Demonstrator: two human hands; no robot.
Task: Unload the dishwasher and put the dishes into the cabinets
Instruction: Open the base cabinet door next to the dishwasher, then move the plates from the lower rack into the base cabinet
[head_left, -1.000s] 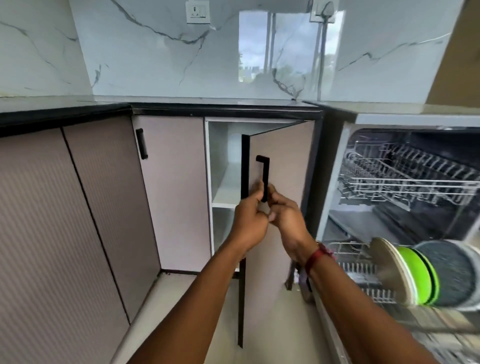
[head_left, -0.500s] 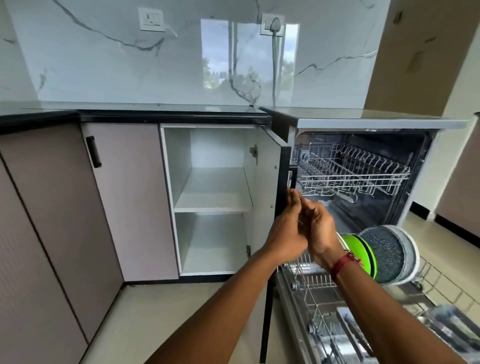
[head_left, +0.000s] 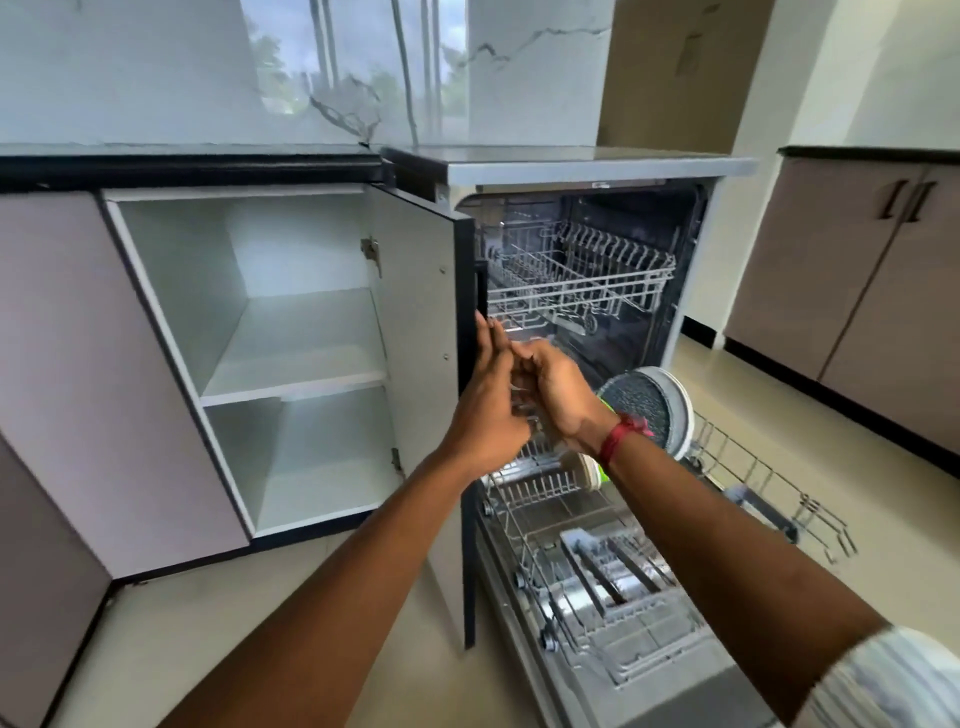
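Ceramic-looking plates (head_left: 647, 410) stand on edge in the lower rack (head_left: 753, 480), and we judge them stiff, breakable and best gripped by the rim; left hand (head_left: 488, 400) rests straight-fingered against the cabinet door (head_left: 415, 312), right hand (head_left: 558, 395) is curled, hold indeterminable.

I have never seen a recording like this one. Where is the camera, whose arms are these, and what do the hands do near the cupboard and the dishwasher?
There is no machine here: a person wears a camera on the head, so this one picture looks forward and down along their own two arms. The left hand touches the edge of the open cabinet door with straight fingers; the right hand sits beside it, fingers loosely curled. Neither holds a dish. The cabinet shows two white shelves. To its right the dishwasher stands open, its lower rack pulled out with plates standing in it, one grey and speckled.
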